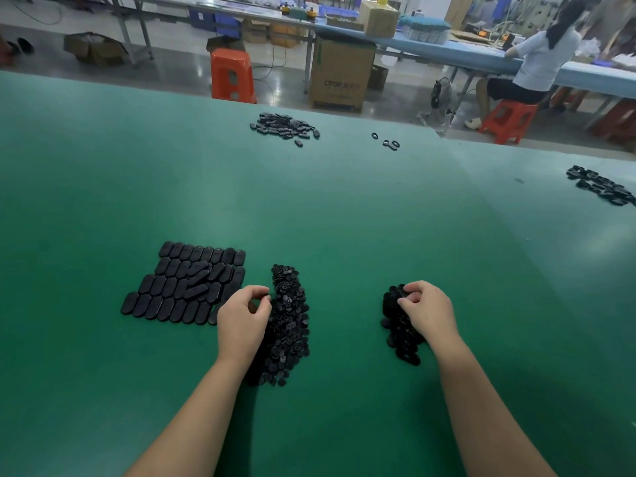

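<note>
Low in the centre of the frame, on the green table (344, 218), the left hand (244, 316) pinches a tiny piece (267, 297) between thumb and forefinger beside a long heap of small glossy black discs (290, 325), while further right the right hand (426, 309) curls its fingers round a black oval (406, 295) atop a smaller dark heap (401, 335).

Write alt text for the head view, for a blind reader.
On a green table, the left hand pinches at a long pile of small black parts and the right hand grips pieces atop a smaller pile. Neat rows of black ovals lie left of them.
</note>
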Tool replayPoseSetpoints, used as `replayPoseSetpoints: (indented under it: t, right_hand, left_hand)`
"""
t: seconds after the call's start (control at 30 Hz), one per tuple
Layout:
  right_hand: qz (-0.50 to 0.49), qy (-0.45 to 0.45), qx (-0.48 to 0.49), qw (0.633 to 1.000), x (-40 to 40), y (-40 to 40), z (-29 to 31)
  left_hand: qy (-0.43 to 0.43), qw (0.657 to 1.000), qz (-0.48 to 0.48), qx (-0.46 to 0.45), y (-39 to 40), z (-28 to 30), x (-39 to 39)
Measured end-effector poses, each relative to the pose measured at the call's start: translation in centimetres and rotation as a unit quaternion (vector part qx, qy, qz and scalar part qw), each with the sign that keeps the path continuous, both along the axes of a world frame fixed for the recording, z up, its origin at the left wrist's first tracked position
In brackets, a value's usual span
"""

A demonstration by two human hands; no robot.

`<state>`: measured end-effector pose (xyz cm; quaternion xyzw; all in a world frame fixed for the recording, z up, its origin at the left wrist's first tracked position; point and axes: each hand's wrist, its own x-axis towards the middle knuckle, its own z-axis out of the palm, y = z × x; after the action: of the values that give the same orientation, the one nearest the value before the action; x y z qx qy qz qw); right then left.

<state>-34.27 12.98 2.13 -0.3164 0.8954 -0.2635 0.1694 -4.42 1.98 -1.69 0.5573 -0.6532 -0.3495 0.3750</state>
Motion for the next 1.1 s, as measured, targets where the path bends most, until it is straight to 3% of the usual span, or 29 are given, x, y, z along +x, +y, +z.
replayPoseSetpoints:
  t: [0.07, 0.17, 0.37, 0.57, 1.1]
  right_hand:
    - [-0.023, -0.081, -0.084, 0.993, 0.4, -0.3, 0.3]
    - [-0.047, -0.240, -0.196, 0.950, 2.1, -0.9, 1.1]
    - [-0.030, -0.399, -0.222, 0.889, 7.4, -2.3, 0.8]
    - [-0.016, -0.423, -0.230, 0.876, 11.0, -3.3, -1.4]
    - [0.114, -0.259, -0.228, 0.931, 12.3, -2.1, -4.0]
  left_hand:
    - [-0.003, 1.000, 0.000, -0.001, 0.0, 0.0, 0.0]
    - [-0.005, 1.000, -0.004, -0.004, 0.0, -0.1, 0.0]
    - [0.012, 1.000, -0.008, 0.014, -0.2, -0.4, 0.1]
    - [-0.010, 1.000, -0.005, 0.015, -0.4, -0.5, 0.0]
    - [0.033, 0.999, 0.000, 0.022, -0.4, -0.4, 0.0]
